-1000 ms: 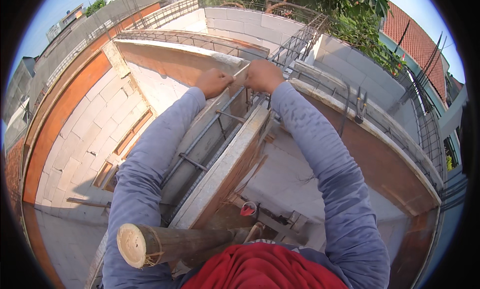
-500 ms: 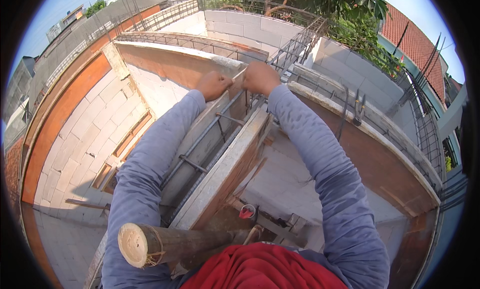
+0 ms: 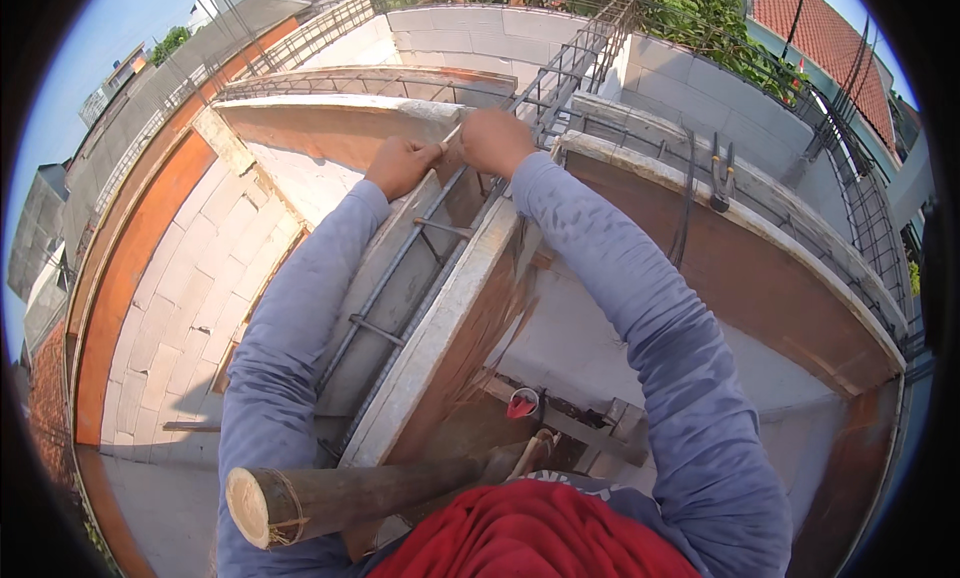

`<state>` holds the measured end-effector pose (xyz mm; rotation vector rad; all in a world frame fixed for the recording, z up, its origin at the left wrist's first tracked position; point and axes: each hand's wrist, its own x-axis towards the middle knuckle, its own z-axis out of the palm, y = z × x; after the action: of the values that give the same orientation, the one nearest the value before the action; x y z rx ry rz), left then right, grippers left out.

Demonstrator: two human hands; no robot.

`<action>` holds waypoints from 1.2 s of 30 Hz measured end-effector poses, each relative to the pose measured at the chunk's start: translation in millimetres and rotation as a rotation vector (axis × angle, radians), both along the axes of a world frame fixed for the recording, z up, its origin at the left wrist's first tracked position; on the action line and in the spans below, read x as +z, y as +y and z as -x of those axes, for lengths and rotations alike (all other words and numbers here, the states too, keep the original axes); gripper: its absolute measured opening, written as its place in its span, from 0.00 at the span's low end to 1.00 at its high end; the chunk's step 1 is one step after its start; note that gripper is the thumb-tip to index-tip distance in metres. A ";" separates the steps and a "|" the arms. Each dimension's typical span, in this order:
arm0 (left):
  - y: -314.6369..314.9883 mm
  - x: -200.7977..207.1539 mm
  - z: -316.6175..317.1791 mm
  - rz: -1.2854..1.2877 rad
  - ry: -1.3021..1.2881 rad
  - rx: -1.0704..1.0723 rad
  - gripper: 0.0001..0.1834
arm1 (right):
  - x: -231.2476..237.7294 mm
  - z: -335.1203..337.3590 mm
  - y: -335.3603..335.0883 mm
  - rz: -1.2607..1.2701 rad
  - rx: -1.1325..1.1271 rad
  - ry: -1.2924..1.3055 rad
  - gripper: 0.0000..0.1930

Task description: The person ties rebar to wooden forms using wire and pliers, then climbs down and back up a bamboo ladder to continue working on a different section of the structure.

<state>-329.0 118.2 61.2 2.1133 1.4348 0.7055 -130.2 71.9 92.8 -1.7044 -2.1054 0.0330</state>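
Side by side over the corner of the wooden formwork, my left hand [image 3: 402,168] and my right hand [image 3: 497,141] are both closed, knuckles up. A thin pale edge or strip shows between their fingertips; what they pinch is too small to tell. The left hand rests at the top of the left formwork board [image 3: 372,260]. Below the right hand, a steel rebar cage [image 3: 372,303] with cross ties runs toward me between two boards. The right board [image 3: 440,323] has a whitish, cement-stained top edge.
Pincers [image 3: 721,176] with dark handles hang on the right-hand formwork beam [image 3: 790,243], beside a bundle of thin dark wire [image 3: 685,213]. A cut bamboo pole [image 3: 370,493] juts out before my body. Lower down sits a small container with something red [image 3: 521,404]. Block walls [image 3: 190,288] stand around.
The view has shifted slightly, and both hands appear a little farther left. They stay closed at the same formwork corner, with the right hand's fingers turned slightly more toward the left hand.
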 end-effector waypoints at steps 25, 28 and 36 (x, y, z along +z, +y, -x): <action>56.3 -65.4 23.9 0.197 -0.330 -0.034 0.04 | 15.8 -4.0 4.5 0.068 0.225 -0.203 0.09; 64.9 -65.7 26.5 0.189 -0.399 -0.047 0.07 | 1.3 5.5 15.0 -0.034 0.222 -0.226 0.10; 39.0 -45.9 14.8 0.304 -0.806 0.070 0.10 | 19.1 0.9 -5.6 0.038 0.207 -0.235 0.10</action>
<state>-343.7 157.2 15.3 1.3072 1.0640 1.1157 -131.1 66.3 111.9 -1.5696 -2.4613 -0.0697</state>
